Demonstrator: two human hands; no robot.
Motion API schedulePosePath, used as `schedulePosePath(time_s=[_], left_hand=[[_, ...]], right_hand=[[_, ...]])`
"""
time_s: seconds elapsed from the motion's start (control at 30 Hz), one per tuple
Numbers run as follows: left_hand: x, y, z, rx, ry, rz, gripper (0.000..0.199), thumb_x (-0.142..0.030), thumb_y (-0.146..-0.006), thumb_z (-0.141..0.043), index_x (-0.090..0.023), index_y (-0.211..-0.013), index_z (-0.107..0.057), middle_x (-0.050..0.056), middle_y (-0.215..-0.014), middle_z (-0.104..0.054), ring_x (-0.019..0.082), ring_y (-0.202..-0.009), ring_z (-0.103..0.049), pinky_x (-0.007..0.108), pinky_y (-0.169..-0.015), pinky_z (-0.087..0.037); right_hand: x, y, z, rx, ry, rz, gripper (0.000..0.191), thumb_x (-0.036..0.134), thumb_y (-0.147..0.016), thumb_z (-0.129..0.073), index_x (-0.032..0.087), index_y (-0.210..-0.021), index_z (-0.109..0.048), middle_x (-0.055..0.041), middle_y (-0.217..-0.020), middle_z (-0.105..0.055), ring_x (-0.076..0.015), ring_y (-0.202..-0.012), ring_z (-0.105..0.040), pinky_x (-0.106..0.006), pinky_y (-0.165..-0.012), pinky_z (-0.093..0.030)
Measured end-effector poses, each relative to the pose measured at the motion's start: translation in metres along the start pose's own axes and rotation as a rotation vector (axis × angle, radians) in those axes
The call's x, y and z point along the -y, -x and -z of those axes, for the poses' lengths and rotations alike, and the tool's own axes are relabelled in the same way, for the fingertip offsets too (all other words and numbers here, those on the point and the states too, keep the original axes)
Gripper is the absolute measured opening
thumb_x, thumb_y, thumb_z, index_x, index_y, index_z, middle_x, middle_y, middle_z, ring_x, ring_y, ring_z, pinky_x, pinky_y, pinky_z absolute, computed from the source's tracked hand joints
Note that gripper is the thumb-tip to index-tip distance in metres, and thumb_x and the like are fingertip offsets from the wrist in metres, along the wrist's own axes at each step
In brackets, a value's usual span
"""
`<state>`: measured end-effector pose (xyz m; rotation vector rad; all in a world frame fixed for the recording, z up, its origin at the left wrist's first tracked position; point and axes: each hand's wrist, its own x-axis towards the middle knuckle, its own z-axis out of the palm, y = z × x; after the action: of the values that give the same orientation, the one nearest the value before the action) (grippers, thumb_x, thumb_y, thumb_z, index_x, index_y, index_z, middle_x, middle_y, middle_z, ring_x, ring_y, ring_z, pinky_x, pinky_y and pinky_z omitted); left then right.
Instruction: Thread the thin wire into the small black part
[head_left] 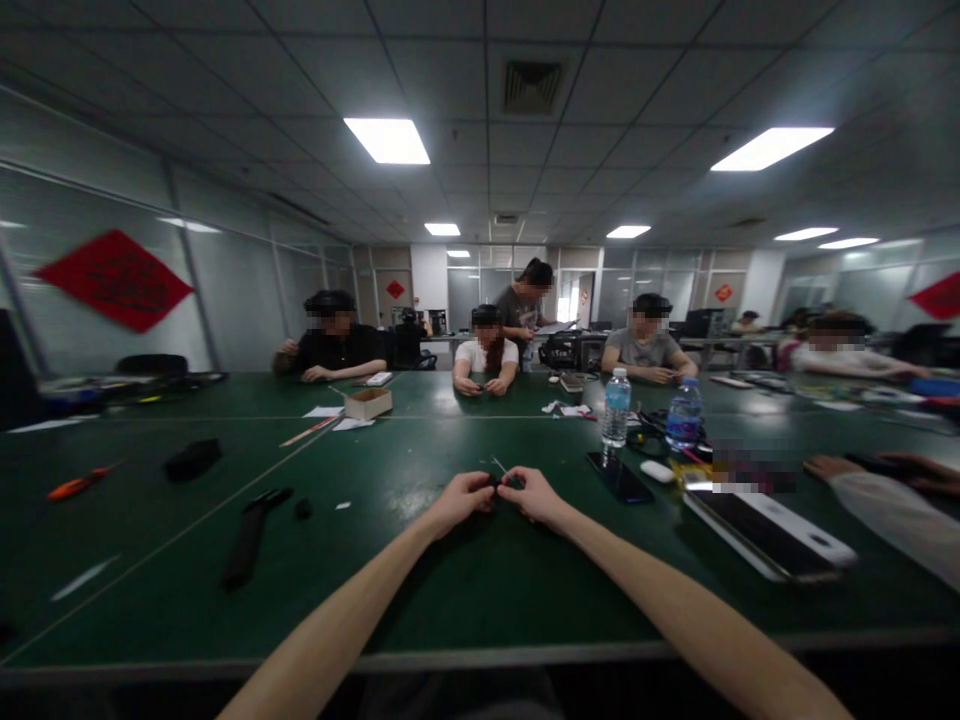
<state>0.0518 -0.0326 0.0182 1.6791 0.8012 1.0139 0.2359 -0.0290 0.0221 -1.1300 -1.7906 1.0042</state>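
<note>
Over the middle of the green table [420, 590], my left hand [462, 503] is closed on a small dark piece [495, 484]. Facing it, my right hand [534, 497] pinches a thin, light-coloured stick-like object [500, 464] whose tip points up and to the left. The fingertips of both hands nearly meet at the dark piece, which they partly cover, so its shape cannot be made out. To the left of my hands lie a black T-shaped object [247, 545], a small black part [302, 509] and a white scrap [343, 506].
An orange-handled screwdriver [77, 485] and a black block [193, 459] lie left. An open box [369, 403] stands further back. Rightward are a dark phone [619, 477], a white mouse [657, 471], two bottles [616, 410], a white case [769, 530] and a person's arm [892, 510]. Several people sit opposite.
</note>
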Motion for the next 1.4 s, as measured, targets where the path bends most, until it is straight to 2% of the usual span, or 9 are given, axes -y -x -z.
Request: schedulePosePath(time_s=[0.2,0.3,0.43,0.5,0.57,0.73,0.9,1.17,1.4], left_hand=[[0.003,-0.004,0.000,-0.055,0.018,0.050,0.031,-0.033,-0.076,-0.060,-0.012,-0.099,-0.060,0.008,-0.091,-0.060,0.014,-0.075,-0.058,0.026,-0.062,-0.048],[0.004,-0.007,0.001,-0.085,0.078,0.086,0.031,-0.033,-0.076,-0.060,-0.013,-0.100,-0.059,0.009,-0.092,-0.059,0.014,-0.075,-0.058,0.026,-0.061,-0.049],[0.007,-0.009,0.004,-0.094,0.141,0.135,0.030,-0.037,-0.077,-0.059,-0.012,-0.093,-0.061,0.006,-0.080,-0.058,0.013,-0.067,-0.057,0.027,-0.060,-0.048],[0.009,-0.010,0.005,-0.087,0.163,0.153,0.031,-0.039,-0.077,-0.057,-0.011,-0.089,-0.061,0.003,-0.070,-0.055,0.011,-0.059,-0.054,0.026,-0.058,-0.047],[0.011,-0.011,0.006,-0.085,0.175,0.156,0.034,-0.042,-0.077,-0.056,-0.010,-0.089,-0.061,0.001,-0.064,-0.052,0.009,-0.053,-0.052,0.025,-0.055,-0.046],[0.015,-0.011,0.008,-0.091,0.133,0.133,0.038,-0.045,-0.077,-0.052,-0.012,-0.093,-0.060,0.000,-0.065,-0.052,0.008,-0.048,-0.047,0.022,-0.049,-0.042],[0.014,-0.010,0.007,-0.088,0.081,0.121,0.034,-0.044,-0.076,-0.049,-0.012,-0.080,-0.059,-0.001,-0.059,-0.050,0.008,-0.046,-0.043,0.020,-0.045,-0.037],[0.011,-0.007,0.006,-0.031,0.031,0.101,0.025,-0.032,-0.075,-0.044,-0.013,-0.069,-0.059,-0.002,-0.050,-0.045,0.009,-0.043,-0.039,0.022,-0.044,-0.034],[0.010,-0.006,0.006,-0.040,0.031,0.106,0.029,-0.036,-0.075,-0.042,-0.014,-0.060,-0.054,-0.002,-0.047,-0.044,0.008,-0.041,-0.037,0.021,-0.043,-0.033]], right_hand=[[0.003,-0.002,-0.001,-0.013,-0.005,-0.038,0.032,0.041,-0.077,-0.061,0.017,-0.097,-0.054,0.0068,-0.053,-0.048,-0.0043,-0.034,-0.038,-0.014,-0.029,-0.027],[0.003,-0.004,-0.001,-0.048,0.017,-0.009,0.029,0.038,-0.080,-0.058,0.018,-0.100,-0.054,0.0038,-0.063,-0.053,-0.0052,-0.037,-0.041,-0.016,-0.033,-0.033],[0.007,-0.001,0.004,-0.171,0.200,0.247,0.019,0.028,-0.078,-0.060,0.017,-0.093,-0.058,-0.0015,-0.084,-0.060,-0.0126,-0.070,-0.057,-0.025,-0.065,-0.047],[0.010,0.003,0.005,-0.188,0.292,0.397,0.017,0.023,-0.076,-0.061,0.018,-0.093,-0.060,-0.0022,-0.091,-0.060,-0.0153,-0.087,-0.056,-0.029,-0.080,-0.043],[0.014,0.007,0.005,-0.151,0.350,0.496,0.019,0.018,-0.076,-0.060,0.019,-0.095,-0.060,-0.0026,-0.094,-0.059,-0.0156,-0.092,-0.054,-0.030,-0.086,-0.040],[0.020,0.012,0.001,-0.068,0.456,0.580,0.022,0.013,-0.078,-0.059,0.020,-0.098,-0.060,-0.0039,-0.097,-0.057,-0.0156,-0.090,-0.054,-0.029,-0.082,-0.041],[0.023,0.015,0.002,-0.031,0.569,0.601,0.026,0.015,-0.080,-0.058,0.022,-0.105,-0.059,-0.0041,-0.101,-0.056,-0.0157,-0.091,-0.054,-0.028,-0.081,-0.042],[0.029,0.021,-0.001,-0.030,0.659,0.639,0.025,0.019,-0.083,-0.055,0.025,-0.108,-0.057,-0.0039,-0.104,-0.055,-0.0151,-0.089,-0.056,-0.025,-0.079,-0.043],[0.027,0.022,-0.002,-0.059,0.634,0.639,0.022,0.020,-0.084,-0.054,0.024,-0.105,-0.058,-0.0043,-0.103,-0.056,-0.0158,-0.089,-0.055,-0.026,-0.079,-0.043]])
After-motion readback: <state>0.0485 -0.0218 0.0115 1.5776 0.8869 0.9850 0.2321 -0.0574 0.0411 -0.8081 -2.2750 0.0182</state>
